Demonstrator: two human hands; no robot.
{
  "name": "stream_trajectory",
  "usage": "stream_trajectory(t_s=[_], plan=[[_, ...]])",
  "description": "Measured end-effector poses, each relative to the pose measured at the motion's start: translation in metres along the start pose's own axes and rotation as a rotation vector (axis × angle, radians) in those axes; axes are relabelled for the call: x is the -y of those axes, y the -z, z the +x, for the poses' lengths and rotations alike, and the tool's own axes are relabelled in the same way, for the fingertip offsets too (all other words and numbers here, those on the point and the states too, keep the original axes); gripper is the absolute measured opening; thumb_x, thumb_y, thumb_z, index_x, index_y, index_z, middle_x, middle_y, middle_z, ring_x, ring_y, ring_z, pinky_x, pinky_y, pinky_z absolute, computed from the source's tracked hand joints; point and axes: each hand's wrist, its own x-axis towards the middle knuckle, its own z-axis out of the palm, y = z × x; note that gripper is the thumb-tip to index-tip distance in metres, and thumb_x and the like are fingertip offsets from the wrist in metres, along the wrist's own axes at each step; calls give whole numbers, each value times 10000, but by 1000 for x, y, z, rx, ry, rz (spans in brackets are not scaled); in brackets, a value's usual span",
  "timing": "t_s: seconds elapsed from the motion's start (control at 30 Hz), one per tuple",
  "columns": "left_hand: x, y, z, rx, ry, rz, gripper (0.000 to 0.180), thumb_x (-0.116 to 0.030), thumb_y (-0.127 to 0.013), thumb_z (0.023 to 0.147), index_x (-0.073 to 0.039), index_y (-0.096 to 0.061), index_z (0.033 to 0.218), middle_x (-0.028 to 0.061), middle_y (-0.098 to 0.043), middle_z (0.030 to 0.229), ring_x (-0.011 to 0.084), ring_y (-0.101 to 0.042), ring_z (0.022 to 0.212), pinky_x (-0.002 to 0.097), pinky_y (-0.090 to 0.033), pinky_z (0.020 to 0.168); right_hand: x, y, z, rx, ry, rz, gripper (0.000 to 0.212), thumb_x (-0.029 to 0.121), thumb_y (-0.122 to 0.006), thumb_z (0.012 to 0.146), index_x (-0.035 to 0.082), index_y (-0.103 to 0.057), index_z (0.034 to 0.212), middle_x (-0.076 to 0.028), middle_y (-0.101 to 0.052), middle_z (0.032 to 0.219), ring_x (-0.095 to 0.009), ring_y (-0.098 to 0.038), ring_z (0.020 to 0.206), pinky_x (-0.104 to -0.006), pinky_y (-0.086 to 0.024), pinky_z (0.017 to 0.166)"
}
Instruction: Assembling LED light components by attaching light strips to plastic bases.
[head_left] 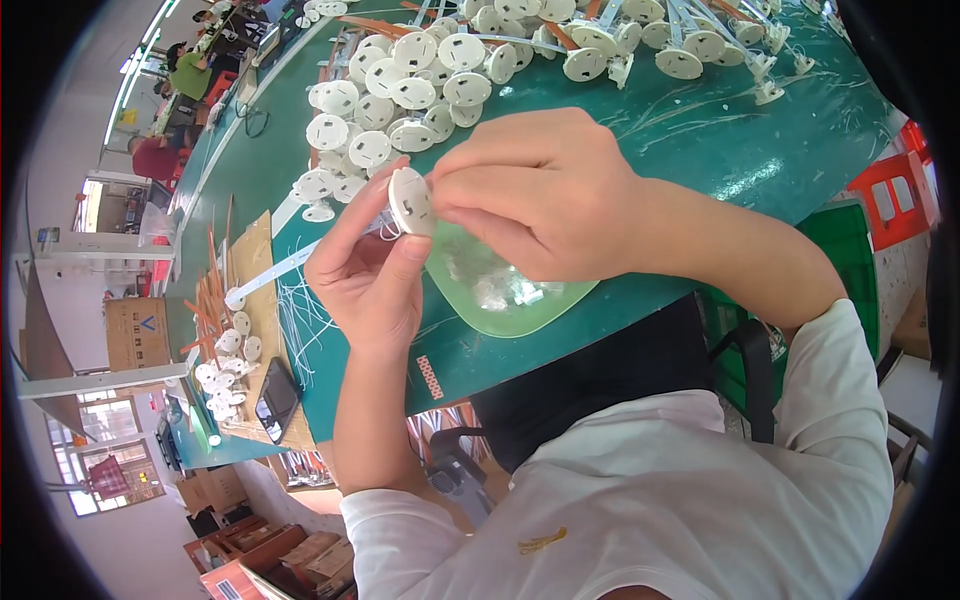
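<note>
My left hand [365, 265] grips a round white disc [411, 201] by its edge, between thumb and fingers. The disc is tilted nearly on edge, with dark slots on the side facing right. A thin white loop hangs by its lower edge, and a long pale strip [275, 275] runs from behind my left hand toward the lower left. The fingertips of my right hand [545, 190] are pinched together at the disc's slotted side; what they hold is hidden. Below them, a light green bowl [500, 325] contains small clear and whitish pieces, partly covered by my right hand.
Many similar white discs [413, 93] with strips are heaped across the far side of the green table [690, 145]. To the left lie thin white wires [300, 315], a phone [277, 400] and more discs on cardboard. A red stool [893, 200] stands right; people sit far left.
</note>
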Motion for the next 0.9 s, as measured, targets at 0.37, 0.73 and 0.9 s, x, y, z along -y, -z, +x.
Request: stream_trajectory(t_s=[0.37, 0.73, 0.9], plan=[[13, -15, -1, -86, 16, -97, 513, 83, -763, 754, 40, -605, 1240, 270, -577, 1295, 286, -613, 1165, 379, -496, 1011, 4, 2, -6, -10, -14, -102, 215, -16, -700, 652, -10, -644, 860, -97, -656, 836, -245, -617, 617, -308, -490, 514], [-63, 32, 44, -71, 264, 684, 320, -95, -799, 785, -21, -710, 1084, 37, -714, 901, 51, -626, 759, 194, -478, 665, 0, 4, 2, 49, -74, -105, 200, -17, -751, 723, -7, -682, 910, -117, -700, 934, -277, -673, 793, -337, -542, 669], [-168, 197, 37, -164, 610, 1004, 359, -233, -662, 889, -6, -660, 1167, 54, -666, 997, 111, -637, 803, 241, -470, 643, 2, -3, 3, 210, -135, -73, 161, -9, -751, 729, 8, -676, 870, -116, -693, 877, -278, -665, 764, -345, -533, 664]])
